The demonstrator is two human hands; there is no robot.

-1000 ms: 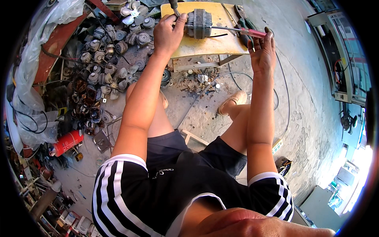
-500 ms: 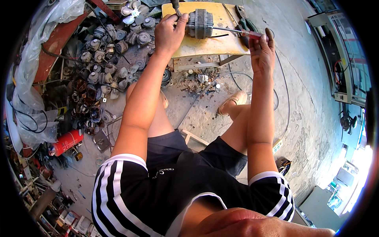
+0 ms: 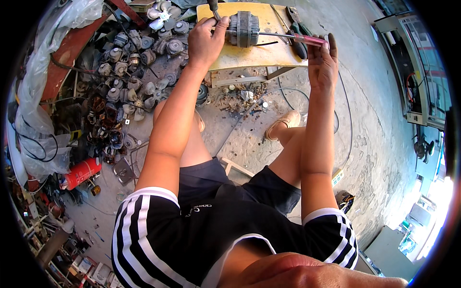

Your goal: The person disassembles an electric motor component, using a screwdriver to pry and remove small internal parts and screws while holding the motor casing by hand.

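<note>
A grey electric motor (image 3: 244,30) with a finned body lies on a yellow board (image 3: 225,60). My left hand (image 3: 206,41) is closed at the motor's left end, around the metal shank of a dark-handled screwdriver (image 3: 213,5); its fingers hide where that shank ends. On the other side, my right hand (image 3: 321,65) holds a red-handled screwdriver (image 3: 307,40) by the handle's end, between thumb and fingers. The long blade of this screwdriver reaches the motor's right end. Just below the blade, a short black wire (image 3: 267,43) sticks out from the motor.
Pliers (image 3: 297,45) with dark handles lie at the board's right side. Several old motors (image 3: 139,53) are piled on the floor to the left, near a white fan blade (image 3: 164,14). A red cylinder (image 3: 81,173) lies lower left. A grey cable (image 3: 353,139) crosses the floor.
My right hand has moved slightly right and down, and its fingers have shifted along the red handle, baring more of it. My left hand and the motor have stayed put.
</note>
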